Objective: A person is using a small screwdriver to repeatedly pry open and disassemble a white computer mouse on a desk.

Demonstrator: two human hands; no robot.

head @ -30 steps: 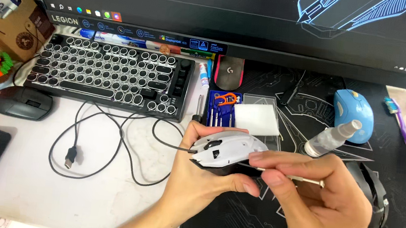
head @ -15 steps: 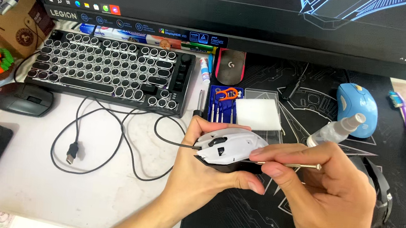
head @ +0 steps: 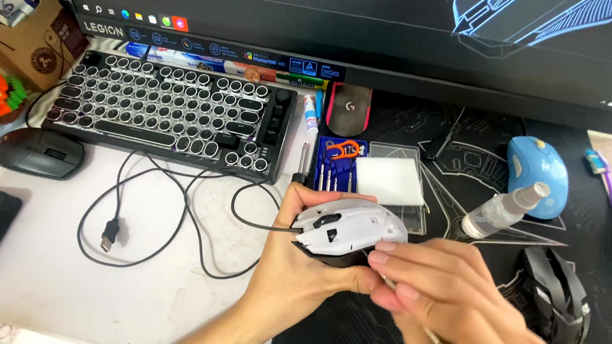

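The left hand [head: 297, 268] has its grip closed around a white wired mouse [head: 349, 228], held above the bench, long axis left to right, cable end leftward. Just right of the mouse, the right hand [head: 457, 314] pinches a thin metal tool [head: 431, 337] against its near edge. Behind the mouse, a clear case [head: 365, 181] holds small screwdrivers.

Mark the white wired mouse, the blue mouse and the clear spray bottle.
white wired mouse [head: 349, 225], head view, on its top shell.
blue mouse [head: 538, 168], head view, on its rounded back.
clear spray bottle [head: 493, 211], head view, on its body.
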